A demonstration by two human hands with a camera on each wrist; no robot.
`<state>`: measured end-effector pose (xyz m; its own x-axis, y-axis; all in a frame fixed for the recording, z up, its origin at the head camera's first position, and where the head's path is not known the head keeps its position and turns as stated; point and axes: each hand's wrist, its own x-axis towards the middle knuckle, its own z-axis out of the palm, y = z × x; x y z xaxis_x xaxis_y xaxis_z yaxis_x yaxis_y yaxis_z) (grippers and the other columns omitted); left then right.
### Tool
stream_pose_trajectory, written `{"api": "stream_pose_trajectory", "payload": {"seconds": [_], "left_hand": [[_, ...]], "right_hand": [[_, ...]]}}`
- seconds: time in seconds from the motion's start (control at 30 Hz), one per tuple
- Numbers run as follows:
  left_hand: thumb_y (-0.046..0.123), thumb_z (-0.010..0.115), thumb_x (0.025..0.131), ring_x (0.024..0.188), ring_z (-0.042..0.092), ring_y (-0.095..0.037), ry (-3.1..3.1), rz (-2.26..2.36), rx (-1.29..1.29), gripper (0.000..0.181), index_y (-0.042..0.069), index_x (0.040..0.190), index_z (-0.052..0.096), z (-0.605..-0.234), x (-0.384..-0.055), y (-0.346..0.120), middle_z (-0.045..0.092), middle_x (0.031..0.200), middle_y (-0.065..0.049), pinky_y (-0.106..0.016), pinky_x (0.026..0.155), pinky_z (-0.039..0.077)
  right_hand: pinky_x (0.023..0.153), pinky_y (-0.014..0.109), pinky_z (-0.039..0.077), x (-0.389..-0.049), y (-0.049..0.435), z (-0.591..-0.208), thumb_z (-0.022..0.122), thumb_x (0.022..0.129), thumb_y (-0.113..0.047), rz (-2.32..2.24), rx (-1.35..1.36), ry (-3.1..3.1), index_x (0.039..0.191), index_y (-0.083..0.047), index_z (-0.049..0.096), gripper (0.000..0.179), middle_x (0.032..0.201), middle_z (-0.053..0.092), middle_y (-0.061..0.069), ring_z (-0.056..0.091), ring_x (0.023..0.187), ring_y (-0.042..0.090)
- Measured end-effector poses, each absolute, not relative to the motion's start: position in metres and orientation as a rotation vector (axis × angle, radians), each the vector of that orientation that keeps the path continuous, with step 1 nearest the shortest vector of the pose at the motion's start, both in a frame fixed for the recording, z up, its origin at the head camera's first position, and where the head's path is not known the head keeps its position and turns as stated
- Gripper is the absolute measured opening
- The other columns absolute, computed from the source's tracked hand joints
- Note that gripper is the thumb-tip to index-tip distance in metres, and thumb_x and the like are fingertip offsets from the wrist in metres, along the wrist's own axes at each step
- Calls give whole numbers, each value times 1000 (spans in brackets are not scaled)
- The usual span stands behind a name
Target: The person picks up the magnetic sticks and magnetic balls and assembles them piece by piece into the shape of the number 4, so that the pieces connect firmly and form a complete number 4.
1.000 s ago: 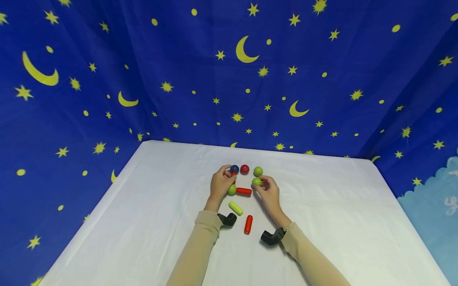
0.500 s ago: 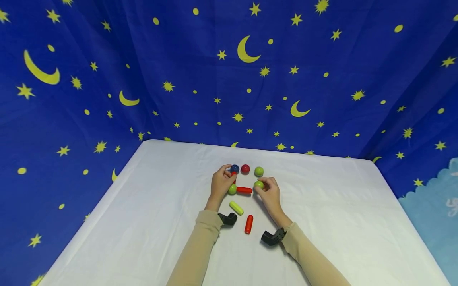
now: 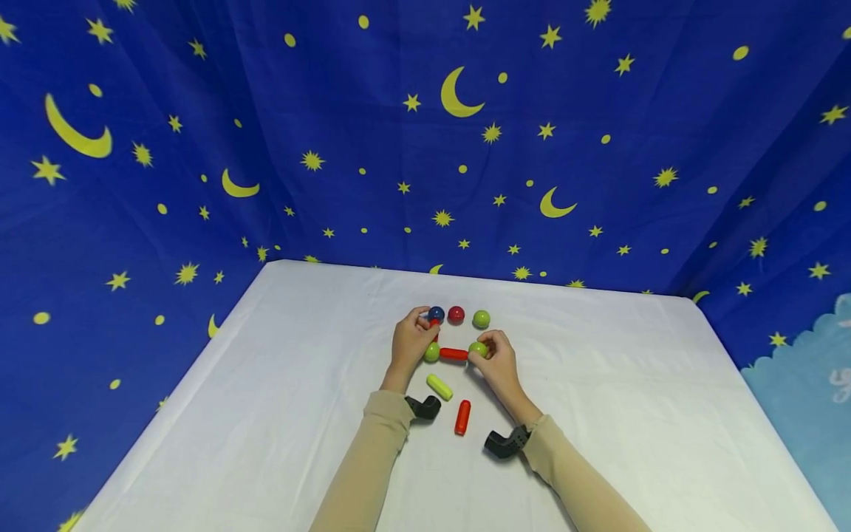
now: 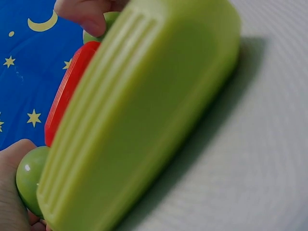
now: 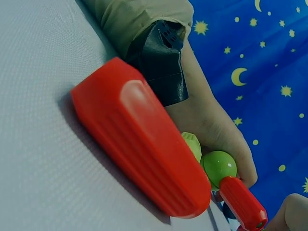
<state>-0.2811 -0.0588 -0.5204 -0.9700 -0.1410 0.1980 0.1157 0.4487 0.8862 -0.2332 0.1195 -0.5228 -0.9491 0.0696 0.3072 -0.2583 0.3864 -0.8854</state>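
My left hand [image 3: 408, 343] grips a short red rod [image 3: 435, 335], largely hidden by the thumb. The rod runs between a blue ball [image 3: 436, 314] at its far end and a green ball [image 3: 432, 352] at its near end. From that green ball a second red rod [image 3: 454, 355] extends rightward. At its right end, my right hand [image 3: 500, 362] pinches another green ball [image 3: 477, 349] between thumb and fingers. Ball and rod look close together; whether they touch is not clear. In the right wrist view, the left green ball [image 5: 220, 166] meets the red rod [image 5: 243, 202].
A red ball [image 3: 456, 315] and a green ball [image 3: 482, 319] stand behind the hands. Nearer lie a loose yellow-green rod [image 3: 439, 386] and a loose red rod [image 3: 462, 417], on the white-covered table [image 3: 279, 414]. A blue starry cloth [image 3: 372, 133] hangs behind.
My right hand has brought its green ball nearer to me, down to the right end of the second red rod. My left hand stays in place.
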Motion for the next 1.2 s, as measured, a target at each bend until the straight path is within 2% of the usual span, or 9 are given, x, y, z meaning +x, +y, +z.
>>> {"api": "stream_pose_trajectory", "payload": {"seconds": [0.23,0.77,1.2], "left_hand": [[15,70,79,61,51,-9,-2452,-1525,11,40,8,117,65,-521,-281,-58,63,76,-6,-20,58,42],[15,71,80,63,52,-10,-2466,-1519,30,40,10,119,64,-522,-282,-58,64,78,-7,-20,59,42],[15,71,80,62,51,-10,-2447,-1537,1,39,10,118,64,-523,-282,-59,63,78,-7,-21,59,42]], "right_hand": [[66,20,39,-232,120,-523,67,70,-4,1541,199,-2389,95,0,61,26,89,52,10,44,74,11],[66,17,37,-226,122,-525,68,69,0,1468,338,-2422,95,-1,64,27,89,51,11,45,76,13],[69,18,41,-220,123,-526,72,69,4,1512,291,-2376,101,0,66,33,95,54,12,50,79,17]]}}
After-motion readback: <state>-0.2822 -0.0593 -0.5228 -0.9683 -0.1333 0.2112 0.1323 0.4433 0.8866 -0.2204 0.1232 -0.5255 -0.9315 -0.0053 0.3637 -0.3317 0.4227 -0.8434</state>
